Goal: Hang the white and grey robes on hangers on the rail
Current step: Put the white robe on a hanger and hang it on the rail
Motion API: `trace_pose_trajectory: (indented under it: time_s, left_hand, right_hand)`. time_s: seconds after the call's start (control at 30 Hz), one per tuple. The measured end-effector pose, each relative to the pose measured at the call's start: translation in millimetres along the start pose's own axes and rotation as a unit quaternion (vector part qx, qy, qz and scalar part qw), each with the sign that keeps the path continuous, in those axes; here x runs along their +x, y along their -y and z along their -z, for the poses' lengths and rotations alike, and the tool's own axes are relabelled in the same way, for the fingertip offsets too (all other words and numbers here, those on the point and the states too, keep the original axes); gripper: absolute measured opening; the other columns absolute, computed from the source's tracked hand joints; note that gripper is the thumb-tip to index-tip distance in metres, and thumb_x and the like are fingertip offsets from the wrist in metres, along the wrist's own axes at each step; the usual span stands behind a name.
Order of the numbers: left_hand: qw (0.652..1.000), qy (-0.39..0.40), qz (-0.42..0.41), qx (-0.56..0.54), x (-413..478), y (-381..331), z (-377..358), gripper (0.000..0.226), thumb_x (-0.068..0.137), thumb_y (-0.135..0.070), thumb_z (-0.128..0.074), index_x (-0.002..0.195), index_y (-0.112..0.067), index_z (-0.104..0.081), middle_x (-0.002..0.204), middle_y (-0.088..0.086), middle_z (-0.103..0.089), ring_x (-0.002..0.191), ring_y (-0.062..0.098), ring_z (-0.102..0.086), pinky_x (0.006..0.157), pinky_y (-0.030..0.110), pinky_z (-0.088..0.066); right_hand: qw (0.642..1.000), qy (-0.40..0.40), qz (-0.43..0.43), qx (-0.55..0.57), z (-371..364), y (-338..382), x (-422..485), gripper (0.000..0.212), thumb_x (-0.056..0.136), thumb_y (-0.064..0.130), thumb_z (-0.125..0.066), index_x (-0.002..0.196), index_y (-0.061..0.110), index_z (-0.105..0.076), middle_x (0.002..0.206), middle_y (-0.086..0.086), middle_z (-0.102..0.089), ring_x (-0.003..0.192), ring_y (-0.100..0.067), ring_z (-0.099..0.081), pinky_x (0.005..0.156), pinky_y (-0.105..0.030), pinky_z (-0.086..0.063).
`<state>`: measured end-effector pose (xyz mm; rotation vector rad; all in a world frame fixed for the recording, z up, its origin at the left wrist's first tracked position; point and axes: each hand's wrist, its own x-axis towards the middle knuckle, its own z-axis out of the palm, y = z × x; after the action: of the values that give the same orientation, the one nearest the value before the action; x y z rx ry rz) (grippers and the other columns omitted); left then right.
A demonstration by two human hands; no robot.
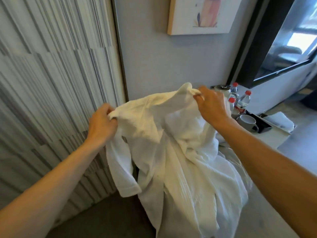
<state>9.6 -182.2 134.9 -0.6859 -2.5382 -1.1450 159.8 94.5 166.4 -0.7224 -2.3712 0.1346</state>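
Note:
A white robe [180,152] hangs in front of me, held up by its top edge and draping down toward the floor. My left hand [101,124] pinches the left shoulder of the robe. My right hand [211,105] grips the collar end, raised a little higher. One sleeve dangles at the lower left of the cloth. A strip of grey fabric [235,158] shows behind the robe on the right; I cannot tell whether it is the grey robe. No hanger and no rail are in view.
A ribbed sliding panel [51,83] fills the left side. To the right a counter [274,136] carries red-capped water bottles [243,102], a kettle [222,89], grey mugs [247,121] and a folded white towel [279,120]. A picture [202,14] and a mirror [291,40] hang above.

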Motion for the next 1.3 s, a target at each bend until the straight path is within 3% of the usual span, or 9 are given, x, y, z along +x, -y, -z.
trace_pose_trajectory:
  time_s: [0.1,0.4,0.57,0.7,0.8,0.9,1.0,1.2,1.3]
  left_hand:
    - [0.999,-0.013,0.007,-0.028,-18.5,3.0,78.5,0.014,0.085,-0.005,-0.050,0.072,-0.011,-0.051,0.066,-0.001,-0.048,0.073,0.027,-0.051,0.048,0.031,-0.028]
    - [0.999,0.037,0.024,0.013,-90.0,-2.2,309.5,0.084,0.062,-0.091,-0.042,0.090,-0.013,-0.055,0.086,0.003,-0.057,0.077,0.024,-0.056,0.067,0.037,-0.041]
    - [0.987,-0.112,-0.075,0.093,-158.5,-14.7,369.4,0.050,0.077,-0.057,-0.067,0.106,-0.018,-0.057,0.102,0.006,-0.061,0.098,0.031,-0.062,0.078,0.043,-0.052]
    - [0.996,0.051,-0.060,-0.044,-215.4,-33.6,367.6,0.042,0.079,-0.058,-0.065,0.105,-0.026,-0.056,0.091,-0.008,-0.067,0.083,0.014,-0.065,0.066,0.029,-0.050]
    - [0.997,0.046,-0.020,0.056,-225.7,2.2,366.7,0.022,0.087,-0.037,-0.062,0.103,-0.023,-0.063,0.100,0.000,-0.071,0.088,0.019,-0.068,0.076,0.037,-0.056]
    - [0.994,0.091,0.061,-0.014,-236.9,19.3,369.2,0.052,0.074,-0.062,-0.069,0.110,-0.026,-0.055,0.100,-0.003,-0.068,0.085,0.013,-0.064,0.065,0.027,-0.048]
    - [0.999,0.039,0.027,0.000,-239.2,25.1,364.4,0.036,0.083,-0.051,-0.065,0.091,-0.016,-0.062,0.080,-0.002,-0.069,0.075,0.018,-0.067,0.066,0.035,-0.053]
    - [0.932,0.117,0.127,-0.320,-234.0,53.4,419.7,0.023,0.078,-0.023,-0.078,0.078,-0.009,-0.059,0.083,0.016,-0.070,0.082,0.026,-0.069,0.089,0.048,-0.054]
    - [0.953,0.113,0.094,-0.265,-226.5,48.6,443.4,0.035,0.071,-0.033,-0.078,0.084,-0.007,-0.058,0.081,0.012,-0.067,0.076,0.023,-0.066,0.075,0.036,-0.057]
  right_hand:
    - [0.997,-0.076,0.014,0.022,76.3,34.6,-8.0,0.030,0.099,0.038,-0.044,0.096,0.015,-0.063,0.086,-0.015,-0.070,0.073,-0.034,-0.065,0.065,-0.043,-0.056]
    - [0.945,-0.240,0.141,0.169,258.6,235.2,-67.2,0.029,0.090,0.024,-0.057,0.084,0.003,-0.075,0.079,-0.018,-0.074,0.063,-0.023,-0.060,0.058,-0.023,-0.045]
    - [0.931,-0.234,0.189,0.206,296.4,339.5,-94.3,0.028,0.086,0.027,-0.057,0.071,0.009,-0.071,0.064,-0.008,-0.066,0.055,-0.017,-0.054,0.051,-0.023,-0.045]
    - [0.925,-0.171,0.244,0.237,289.8,400.3,-125.7,0.026,0.089,0.018,-0.058,0.069,0.006,-0.071,0.062,-0.008,-0.066,0.053,-0.017,-0.058,0.055,-0.030,-0.056]
    - [0.925,-0.139,0.245,0.256,285.9,413.2,-136.5,0.026,0.091,0.019,-0.058,0.074,0.005,-0.073,0.066,-0.008,-0.068,0.057,-0.017,-0.063,0.060,-0.031,-0.059]
    - [0.921,-0.112,0.238,0.289,288.1,420.5,-143.6,0.023,0.090,0.020,-0.061,0.076,0.007,-0.073,0.065,-0.004,-0.067,0.053,-0.009,-0.057,0.055,-0.023,-0.055]
    - [0.917,-0.074,0.232,0.317,286.1,428.7,-153.2,0.018,0.089,0.026,-0.065,0.077,0.015,-0.073,0.059,0.010,-0.059,0.051,0.003,-0.053,0.048,-0.010,-0.040]
    - [0.923,-0.043,0.203,0.324,287.6,406.7,-154.0,0.019,0.088,0.026,-0.064,0.078,0.013,-0.074,0.067,0.001,-0.066,0.056,-0.005,-0.057,0.052,-0.016,-0.045]
    - [0.918,-0.029,0.203,0.340,288.1,406.5,-157.0,0.018,0.089,0.024,-0.065,0.083,0.010,-0.075,0.071,-0.001,-0.069,0.060,-0.009,-0.061,0.060,-0.022,-0.054]
